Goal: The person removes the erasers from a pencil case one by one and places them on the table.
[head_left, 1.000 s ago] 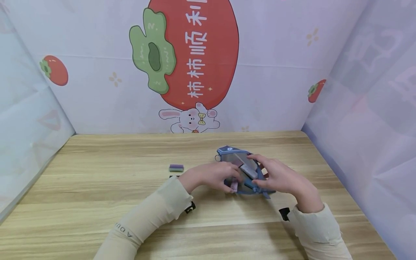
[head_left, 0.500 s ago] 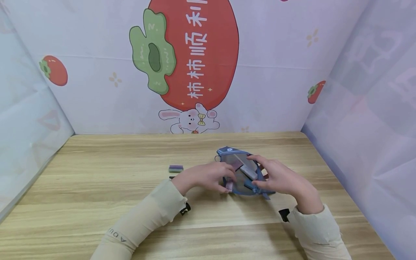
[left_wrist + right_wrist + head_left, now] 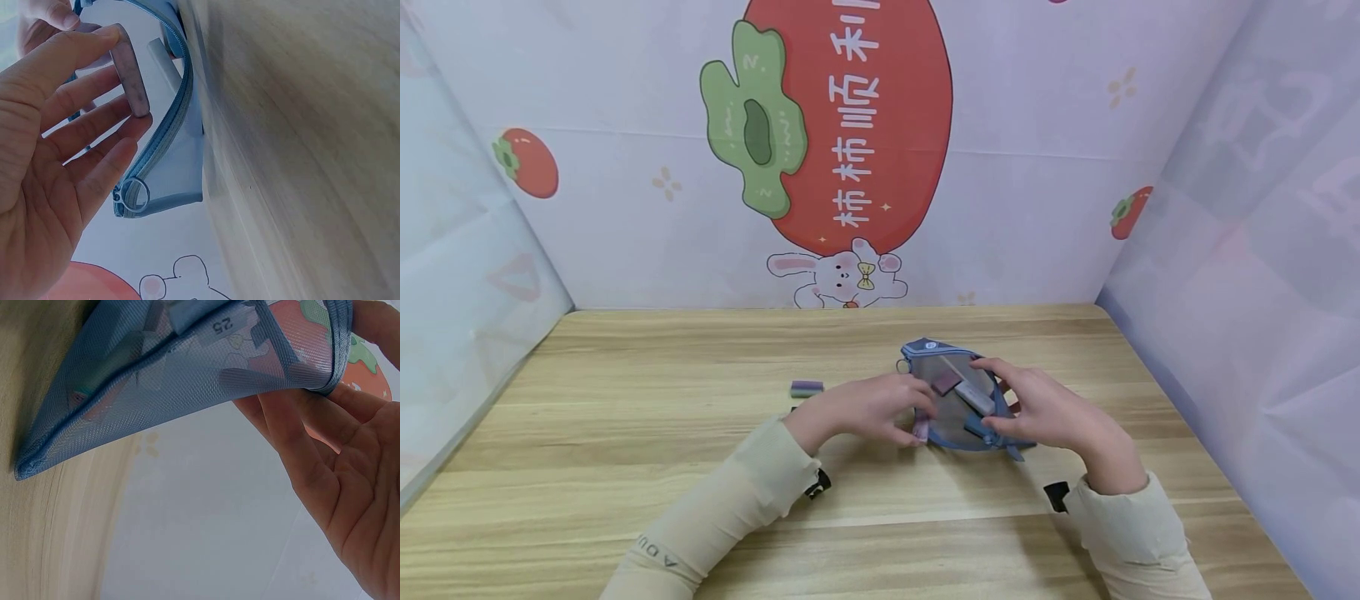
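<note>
A blue see-through mesh zip pouch (image 3: 955, 425) lies on the table with its zipped mouth gaping to the left. My right hand (image 3: 1052, 404) grips its right side, fingers and thumb at the edge; in the right wrist view the fingers reach behind the mesh (image 3: 187, 394). At the mouth, my left hand (image 3: 872, 406) pinches a small flat pink block (image 3: 130, 72) between thumb and fingertips. Inside the pouch show a grey-white oblong piece (image 3: 974, 397), a dark red piece (image 3: 946, 382) and a blue piece (image 3: 976, 426).
On the table left of the pouch lies a small purple-and-green block (image 3: 807, 389). A dark object, mostly hidden by the left forearm, sits just below it. Printed cloth walls (image 3: 1030, 208) close in the wooden table (image 3: 662, 358) at the back and both sides.
My left hand has drawn left, bringing the pink block from over the pouch to its mouth. More of the dark red piece shows. My right hand has stayed in place on the pouch.
</note>
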{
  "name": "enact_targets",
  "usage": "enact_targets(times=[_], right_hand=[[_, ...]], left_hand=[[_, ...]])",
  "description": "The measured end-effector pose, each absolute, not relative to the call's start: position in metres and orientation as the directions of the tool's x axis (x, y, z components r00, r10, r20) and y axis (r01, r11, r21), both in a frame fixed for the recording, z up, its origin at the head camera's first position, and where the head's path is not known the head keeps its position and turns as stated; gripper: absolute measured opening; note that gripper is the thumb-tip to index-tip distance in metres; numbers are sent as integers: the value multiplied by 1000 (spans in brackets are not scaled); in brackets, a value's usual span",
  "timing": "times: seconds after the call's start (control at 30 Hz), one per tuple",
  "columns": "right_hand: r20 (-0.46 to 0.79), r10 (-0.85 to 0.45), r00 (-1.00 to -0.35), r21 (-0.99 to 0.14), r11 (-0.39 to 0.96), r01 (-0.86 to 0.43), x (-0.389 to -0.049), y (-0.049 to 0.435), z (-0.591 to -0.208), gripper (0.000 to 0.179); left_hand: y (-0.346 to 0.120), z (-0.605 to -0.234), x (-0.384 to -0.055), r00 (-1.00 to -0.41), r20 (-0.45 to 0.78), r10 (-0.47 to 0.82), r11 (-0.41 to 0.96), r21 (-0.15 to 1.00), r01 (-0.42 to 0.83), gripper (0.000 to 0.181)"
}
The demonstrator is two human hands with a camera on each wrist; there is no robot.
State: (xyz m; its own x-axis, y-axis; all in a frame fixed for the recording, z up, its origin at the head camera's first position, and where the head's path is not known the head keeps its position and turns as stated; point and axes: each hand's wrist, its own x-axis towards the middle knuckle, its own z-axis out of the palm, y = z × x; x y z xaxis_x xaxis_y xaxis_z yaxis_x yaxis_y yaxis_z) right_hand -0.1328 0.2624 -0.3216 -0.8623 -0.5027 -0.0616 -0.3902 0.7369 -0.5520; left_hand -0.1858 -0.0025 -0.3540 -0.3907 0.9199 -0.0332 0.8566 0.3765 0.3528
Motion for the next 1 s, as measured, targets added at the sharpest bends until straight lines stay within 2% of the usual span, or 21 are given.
enact_targets(times=[0.23, 0.5, 1.0], right_hand=[[-56, -507, -860, -554, 733, -396, -132, 262, -322, 69], [-55, -509, -859, -550, 733, -399, -133, 263, -322, 69], [-61, -504, -861, -555, 734, -390, -133, 262, -322, 69]], left_hand=[[-11, -354, -186, -414, -28, 910, 393, 381, 837, 36], [-20, -355, -189, -407, 4, 914, 376, 372, 849, 36], [-36, -356, -188, -438, 23, 899, 395, 391, 831, 34]])
